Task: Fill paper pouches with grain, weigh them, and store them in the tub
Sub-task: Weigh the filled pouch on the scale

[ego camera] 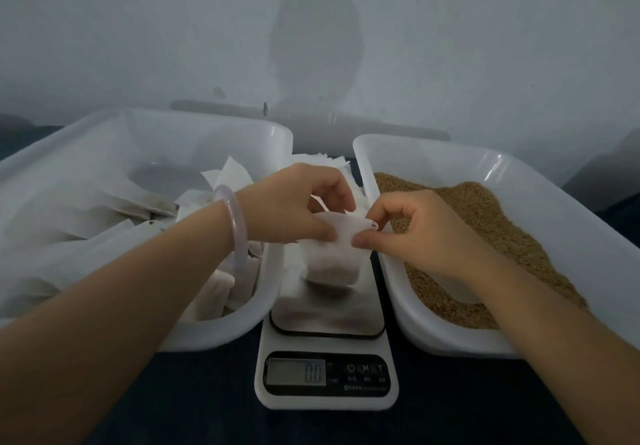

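A white paper pouch (330, 254) with grain in its bottom hangs just above the steel plate of the kitchen scale (327, 320). My left hand (298, 202) pinches the pouch's top edge from the left, and my right hand (415, 226) pinches it from the right. The scale's display (297, 371) reads 0.0. Brown grain (485, 223) fills the white tub on the right (561, 237). The white tub on the left (145, 133) holds several filled pouches (114, 212).
A stack of empty paper pouches (325, 160) lies behind the scale between the two tubs. A white scoop (457, 289) sits in the grain under my right forearm. The table (450, 410) has a dark cloth. A pale wall rises right behind.
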`<state>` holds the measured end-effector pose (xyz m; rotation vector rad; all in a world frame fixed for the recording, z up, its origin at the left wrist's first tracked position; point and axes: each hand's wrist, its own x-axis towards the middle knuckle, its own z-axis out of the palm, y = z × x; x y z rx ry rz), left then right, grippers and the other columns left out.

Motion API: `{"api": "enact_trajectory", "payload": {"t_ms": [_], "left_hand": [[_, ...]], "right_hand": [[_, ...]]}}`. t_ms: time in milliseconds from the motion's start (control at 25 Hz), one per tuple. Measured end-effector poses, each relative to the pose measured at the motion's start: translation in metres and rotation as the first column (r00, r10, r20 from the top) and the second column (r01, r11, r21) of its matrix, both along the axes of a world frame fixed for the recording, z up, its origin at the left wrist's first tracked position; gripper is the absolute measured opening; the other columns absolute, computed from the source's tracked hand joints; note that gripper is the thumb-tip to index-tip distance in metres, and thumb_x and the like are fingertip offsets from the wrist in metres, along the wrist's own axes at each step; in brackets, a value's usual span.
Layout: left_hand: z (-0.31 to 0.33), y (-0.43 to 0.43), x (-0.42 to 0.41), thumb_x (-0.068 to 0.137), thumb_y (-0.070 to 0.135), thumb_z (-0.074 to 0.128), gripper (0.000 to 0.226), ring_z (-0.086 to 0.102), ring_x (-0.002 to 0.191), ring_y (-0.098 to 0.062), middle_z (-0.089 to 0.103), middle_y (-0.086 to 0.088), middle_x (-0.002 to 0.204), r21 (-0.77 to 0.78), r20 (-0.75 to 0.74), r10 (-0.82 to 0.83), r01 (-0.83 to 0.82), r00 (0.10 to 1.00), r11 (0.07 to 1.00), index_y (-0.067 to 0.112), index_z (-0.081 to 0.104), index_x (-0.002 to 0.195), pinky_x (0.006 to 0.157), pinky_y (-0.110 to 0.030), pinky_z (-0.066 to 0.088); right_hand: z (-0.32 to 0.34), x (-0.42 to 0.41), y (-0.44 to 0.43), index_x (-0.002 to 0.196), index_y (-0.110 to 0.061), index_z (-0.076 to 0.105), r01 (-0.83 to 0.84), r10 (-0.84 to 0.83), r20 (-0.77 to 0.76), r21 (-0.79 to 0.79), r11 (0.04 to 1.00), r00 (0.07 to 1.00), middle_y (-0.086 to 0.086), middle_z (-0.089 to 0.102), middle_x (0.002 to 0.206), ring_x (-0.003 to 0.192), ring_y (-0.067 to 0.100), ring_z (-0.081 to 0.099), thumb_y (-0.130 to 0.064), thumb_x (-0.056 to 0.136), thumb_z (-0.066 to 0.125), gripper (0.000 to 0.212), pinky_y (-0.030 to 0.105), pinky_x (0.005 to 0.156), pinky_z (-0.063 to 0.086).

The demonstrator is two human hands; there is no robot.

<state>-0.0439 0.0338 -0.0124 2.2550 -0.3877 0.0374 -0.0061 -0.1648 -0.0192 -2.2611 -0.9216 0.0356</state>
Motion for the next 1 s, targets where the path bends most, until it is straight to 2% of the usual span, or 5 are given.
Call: {"api": "enact_trajectory", "payload": {"t_ms": [120, 280, 440, 560, 1000], "left_hand": [[0.0012, 0.0017, -0.0025, 0.071, 0.008, 0.076, 0.034, 0.063, 0.07, -0.001, 0.066, 0.011, 0.084, 0.075, -0.008, 0.001, 0.0, 1.0, 0.997, 0.033, 0.06, 0.087, 0.063, -0.013, 0.05], [0.0002, 0.0001, -0.0042, 0.068, 0.021, 0.079, 0.033, 0.062, 0.075, -0.003, 0.067, 0.011, 0.086, 0.216, -0.004, 0.002, -0.001, 1.0, 0.976, 0.034, 0.061, 0.092, 0.066, -0.016, 0.05], [0.0011, 0.0006, -0.0052, 0.068, 0.024, 0.078, 0.034, 0.062, 0.075, -0.001, 0.067, 0.011, 0.086, 0.226, -0.005, 0.011, -0.01, 1.0, 0.974, 0.036, 0.058, 0.093, 0.066, -0.015, 0.049], [-0.0007, 0.0005, -0.0057, 0.067, 0.025, 0.079, 0.034, 0.062, 0.08, -0.003, 0.067, 0.011, 0.09, 0.221, 0.007, 0.022, -0.023, 1.0, 0.975, 0.033, 0.061, 0.095, 0.071, -0.021, 0.051], [-0.0006, -0.001, -0.0053, 0.065, 0.03, 0.078, 0.032, 0.063, 0.075, -0.003, 0.066, 0.013, 0.086, 0.215, 0.005, 0.02, -0.02, 1.0, 0.976, 0.04, 0.057, 0.088, 0.064, -0.015, 0.047]], "right_hand": [[-0.0016, 0.0008, 0.001, 0.072, -0.024, 0.068, -0.028, 0.028, -0.014, -0.028, 0.999, 1.0, -0.016, 0.066, 0.074, 0.071, -0.013, 0.055, -0.038, 0.07, 0.078, 0.017, 0.003, 0.063, 0.036], [-0.0013, 0.0006, -0.0003, 0.082, -0.033, 0.067, -0.048, 0.043, -0.053, -0.088, 0.995, 0.998, -0.022, 0.063, 0.083, 0.081, -0.009, 0.056, -0.047, 0.064, 0.078, 0.025, 0.011, 0.064, 0.036], [-0.0018, -0.0005, 0.0005, 0.092, -0.037, 0.066, -0.052, 0.047, -0.054, -0.102, 0.993, 0.997, -0.02, 0.064, 0.092, 0.087, -0.008, 0.056, -0.049, 0.062, 0.078, 0.035, 0.02, 0.073, 0.044], [-0.0027, -0.0008, 0.0005, 0.093, -0.037, 0.066, -0.054, 0.048, -0.061, -0.099, 0.994, 0.997, -0.019, 0.065, 0.092, 0.088, -0.008, 0.057, -0.048, 0.062, 0.078, 0.035, 0.019, 0.076, 0.044], [-0.0052, 0.0013, 0.0002, 0.094, -0.034, 0.067, -0.056, 0.053, -0.037, -0.098, 0.994, 0.998, -0.017, 0.066, 0.092, 0.089, -0.007, 0.058, -0.046, 0.063, 0.078, 0.035, 0.02, 0.079, 0.045]]}}
